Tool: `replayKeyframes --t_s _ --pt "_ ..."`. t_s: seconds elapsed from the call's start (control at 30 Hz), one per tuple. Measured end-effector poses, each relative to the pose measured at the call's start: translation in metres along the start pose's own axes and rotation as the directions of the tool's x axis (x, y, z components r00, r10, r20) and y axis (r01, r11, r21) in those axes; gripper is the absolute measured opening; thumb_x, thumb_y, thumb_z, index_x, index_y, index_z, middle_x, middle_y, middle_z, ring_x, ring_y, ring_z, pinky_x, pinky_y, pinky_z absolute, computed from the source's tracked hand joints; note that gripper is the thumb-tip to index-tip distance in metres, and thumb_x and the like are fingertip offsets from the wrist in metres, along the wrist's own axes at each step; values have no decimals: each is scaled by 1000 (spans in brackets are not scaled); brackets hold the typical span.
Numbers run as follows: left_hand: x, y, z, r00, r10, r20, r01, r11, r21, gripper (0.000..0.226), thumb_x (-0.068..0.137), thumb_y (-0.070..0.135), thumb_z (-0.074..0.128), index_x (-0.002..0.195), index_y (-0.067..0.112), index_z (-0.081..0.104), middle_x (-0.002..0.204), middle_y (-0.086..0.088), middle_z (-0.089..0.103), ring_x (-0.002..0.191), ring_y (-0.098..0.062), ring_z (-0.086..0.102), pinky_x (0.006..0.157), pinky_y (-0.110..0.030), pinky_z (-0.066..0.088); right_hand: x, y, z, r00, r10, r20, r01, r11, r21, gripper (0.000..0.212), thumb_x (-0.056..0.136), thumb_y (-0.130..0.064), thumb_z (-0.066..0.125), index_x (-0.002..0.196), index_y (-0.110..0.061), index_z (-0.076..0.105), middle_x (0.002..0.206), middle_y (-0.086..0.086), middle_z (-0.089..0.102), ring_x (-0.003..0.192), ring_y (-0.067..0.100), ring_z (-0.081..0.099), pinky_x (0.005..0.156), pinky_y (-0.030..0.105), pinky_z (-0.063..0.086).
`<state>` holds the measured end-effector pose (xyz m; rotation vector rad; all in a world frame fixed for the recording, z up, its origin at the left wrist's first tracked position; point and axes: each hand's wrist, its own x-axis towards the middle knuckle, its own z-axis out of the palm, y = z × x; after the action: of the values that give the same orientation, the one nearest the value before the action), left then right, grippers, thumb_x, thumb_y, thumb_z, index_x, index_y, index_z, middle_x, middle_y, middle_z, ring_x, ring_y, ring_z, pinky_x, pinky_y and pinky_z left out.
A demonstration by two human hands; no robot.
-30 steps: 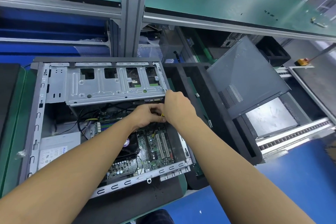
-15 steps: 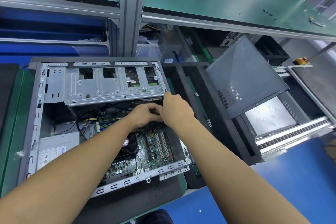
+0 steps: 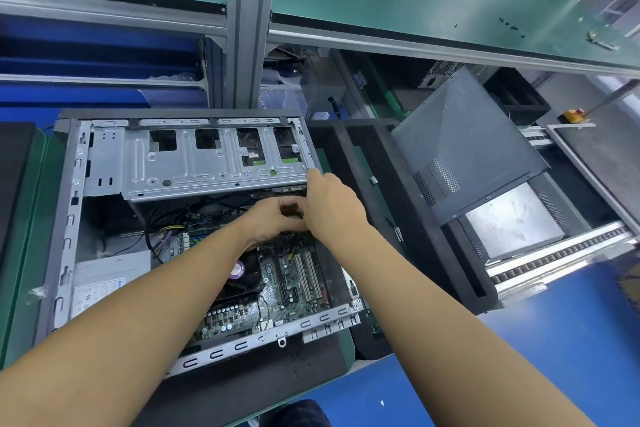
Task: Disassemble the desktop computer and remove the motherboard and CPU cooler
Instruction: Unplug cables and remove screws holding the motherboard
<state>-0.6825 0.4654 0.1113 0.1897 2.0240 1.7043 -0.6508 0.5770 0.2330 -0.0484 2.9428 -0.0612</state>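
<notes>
Both hands, left hand (image 3: 273,222) and right hand (image 3: 334,206), pinching something small and hidden above the motherboard (image 3: 294,274). Stiff but fragile: best gripped by bare edges.

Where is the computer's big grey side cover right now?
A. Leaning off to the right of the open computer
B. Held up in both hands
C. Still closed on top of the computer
A: the grey side cover leans tilted to the right of the open case, while both hands work inside it.
</notes>
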Motion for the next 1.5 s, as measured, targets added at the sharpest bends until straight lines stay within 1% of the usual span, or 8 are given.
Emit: replayKeyframes --t_s 0.43,0.57,0.7,0.83,0.97,1.13,1.27,1.5 --pt "2 -2 2 1000 1 -7 -1 1000 -27 33 71 0 80 74 33 75 71 22 69 67 14 61 62 -1 41 1 0 3 999 39 3 -39 999 3 20 99 -17 52 116 -8 47 110 12 62 93 34 65 60 34 38" --pt "3 -7 -3 999 -36 3 36 999 -4 36 73 10 83 84 44 76 91 19 74 90 1 64 85 -20 45 1 -2 1 998 -34 58 32 999 28 26 94 -9 59 117 -11 48 114 12 51 96 33 58 65 36 40" --pt "5 -6 2 998 -29 -53 27 999 -37 39 71 3 81 76 41 76 78 25 72 69 18 60 64 -1 41 2 0 -2 992 -52 118 47 998 49 30 91 -7 62 118 -13 53 116 11 40 89 28 46 70 37 43" --pt "7 -7 4 999 -26 -46 25 999 -33 46 70 -6 76 54 36 68 65 20 68 64 12 60 66 -8 42 1 0 -1 999 5 44 -8 998 67 30 99 -32 54 119 -11 47 113 11 49 95 31 55 69 37 40" --pt "7 -7 2 1000 -5 -3 5 1000 -19 39 70 0 80 64 37 72 71 23 69 67 15 60 61 1 39 1 -1 2 999 46 25 -48 998 49 20 99 -18 52 116 -8 47 112 13 61 96 35 63 63 36 38" --pt "7 -11 -4 998 -67 18 68 997 -36 33 71 15 84 92 39 77 96 21 74 97 0 63 85 -19 42 3 -3 -3 995 -19 101 11 997 77 28 93 -10 61 119 -12 50 117 11 47 103 32 56 74 37 46" --pt "5 -8 3 998 -55 -6 54 994 -92 29 73 8 83 85 34 77 88 14 76 80 7 66 70 -6 45 6 3 -8 988 -30 151 14 994 110 27 92 -9 59 118 -14 53 116 10 42 100 32 54 84 42 53" --pt "7 -7 4 998 -56 -33 53 995 -89 29 70 14 88 80 38 76 104 -1 75 104 -13 67 95 -27 46 12 8 -5 997 56 55 -60 995 77 21 99 -24 55 115 -11 52 110 11 60 82 30 54 65 33 43"
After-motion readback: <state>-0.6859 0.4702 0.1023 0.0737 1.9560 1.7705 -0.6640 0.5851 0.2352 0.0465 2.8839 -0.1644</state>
